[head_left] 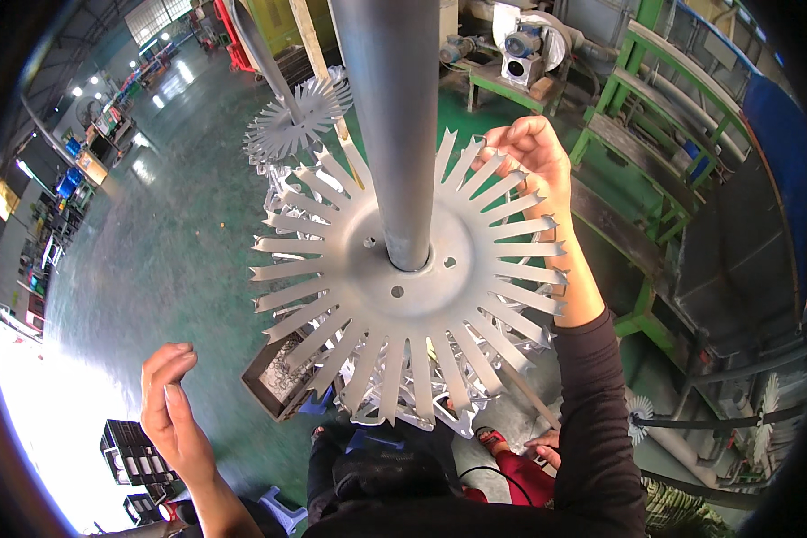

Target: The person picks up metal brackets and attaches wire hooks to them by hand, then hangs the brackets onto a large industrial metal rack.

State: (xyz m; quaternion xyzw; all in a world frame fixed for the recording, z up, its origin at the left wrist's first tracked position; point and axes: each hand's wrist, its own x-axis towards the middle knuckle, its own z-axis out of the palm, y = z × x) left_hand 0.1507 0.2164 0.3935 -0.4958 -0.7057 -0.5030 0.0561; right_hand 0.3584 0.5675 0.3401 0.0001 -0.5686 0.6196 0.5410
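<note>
A grey metal disc point(412, 300) with many notched prongs around its rim is set on a thick vertical metal pole point(390, 117). Silvery metal parts point(421, 403) show below the disc and between its prongs. My right hand point(536, 161) is at the far right of the rim, fingertips bent together by the prong ends. A small bit of metal shows at those fingertips, too little to name. Away to the left of the disc, my left hand point(172, 408) is raised with fingers loosely bent and thumb apart, holding nothing.
Another pronged disc point(300, 121) stands behind on its own pole. A box of metal pieces point(282, 377) sits lower left. Green-framed steps point(637, 170) and a motor blower point(529, 49) are at right. A co-worker's hand point(545, 446) shows near my right sleeve.
</note>
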